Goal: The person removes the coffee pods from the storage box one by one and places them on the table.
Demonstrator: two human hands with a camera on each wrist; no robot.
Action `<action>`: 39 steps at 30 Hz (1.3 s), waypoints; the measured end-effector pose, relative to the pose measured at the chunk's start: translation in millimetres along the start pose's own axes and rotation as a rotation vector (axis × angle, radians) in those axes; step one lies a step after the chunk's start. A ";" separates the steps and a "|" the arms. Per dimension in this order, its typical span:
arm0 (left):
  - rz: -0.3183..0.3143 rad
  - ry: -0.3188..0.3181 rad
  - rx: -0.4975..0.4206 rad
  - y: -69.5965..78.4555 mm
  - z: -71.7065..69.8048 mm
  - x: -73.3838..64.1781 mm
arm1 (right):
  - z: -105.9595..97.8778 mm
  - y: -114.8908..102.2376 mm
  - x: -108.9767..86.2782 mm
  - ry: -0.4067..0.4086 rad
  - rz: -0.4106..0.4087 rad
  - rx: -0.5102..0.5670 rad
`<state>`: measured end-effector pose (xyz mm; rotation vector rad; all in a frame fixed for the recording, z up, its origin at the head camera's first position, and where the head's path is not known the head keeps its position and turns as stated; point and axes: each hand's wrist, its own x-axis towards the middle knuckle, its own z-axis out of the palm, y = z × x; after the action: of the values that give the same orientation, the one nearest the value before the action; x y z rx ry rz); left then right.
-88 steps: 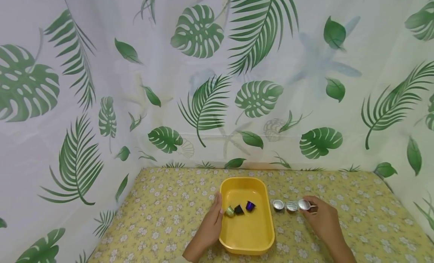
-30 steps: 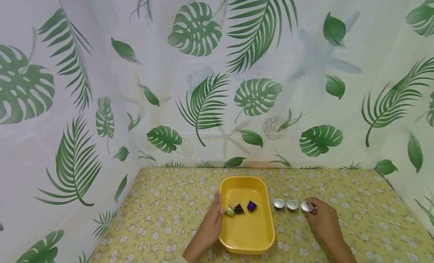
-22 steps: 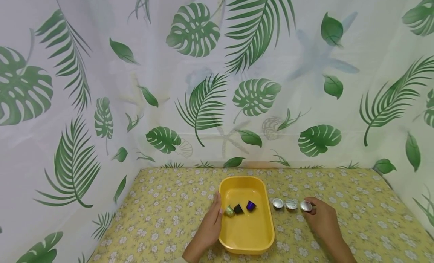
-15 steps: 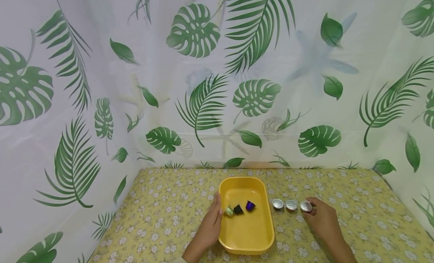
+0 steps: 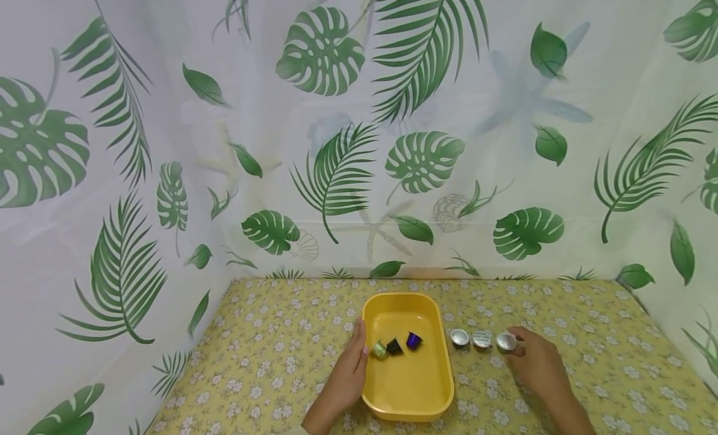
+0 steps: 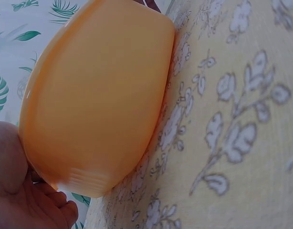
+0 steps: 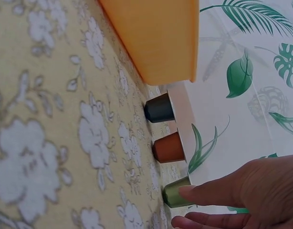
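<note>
A yellow plastic tub (image 5: 409,391) stands on the table with a light green coffee capsule (image 5: 379,350), a black coffee capsule (image 5: 395,346) and a purple coffee capsule (image 5: 414,341) lying inside. My left hand (image 5: 348,366) holds the tub's left side at the rim. Right of the tub, three capsules stand in a row with silver lids up: a dark one (image 7: 160,108), a copper one (image 7: 169,147) and a green one (image 7: 177,192). With thumb and finger, my right hand (image 5: 535,360) pinches the green capsule at the row's right end; the fingertips behind it are partly hidden.
A yellow flowered cloth (image 5: 269,360) covers the table. White curtains (image 5: 359,254) printed with green leaves rise at the back and both sides. The tub's right wall stands close to the dark capsule.
My right hand has shifted the green capsule slightly right, away from the copper one, and set a small gap in the row. My left hand and the tub hold their place.
</note>
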<state>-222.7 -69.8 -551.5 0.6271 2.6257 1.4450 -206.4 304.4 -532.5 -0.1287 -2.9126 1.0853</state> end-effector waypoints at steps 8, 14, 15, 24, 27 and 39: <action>0.006 0.002 -0.002 -1.3 0.4 0.8 | -8.4 -4.3 -2.0 -0.021 -0.018 -0.056; 0.004 -0.002 -0.004 -2.3 0.3 -2.6 | -11.7 -7.9 -7.5 -0.042 -0.009 -0.072; 0.004 -0.003 -0.003 -2.3 0.2 -3.0 | -12.2 -8.8 -8.4 -0.039 -0.006 -0.076; 0.049 0.010 0.033 -2.0 0.1 -1.4 | -12.3 -15.9 -13.7 0.056 -0.004 -0.056; 0.043 0.013 0.032 -1.8 0.4 -0.6 | -11.5 -16.9 -12.9 0.064 -0.012 -0.061; 0.040 0.013 0.039 -3.1 1.5 0.9 | -11.5 -37.8 -15.6 0.126 -0.055 -0.078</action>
<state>-224.1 -69.8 -554.7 0.6803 2.6723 1.4153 -192.7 282.1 -499.1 -0.1142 -2.8286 0.9201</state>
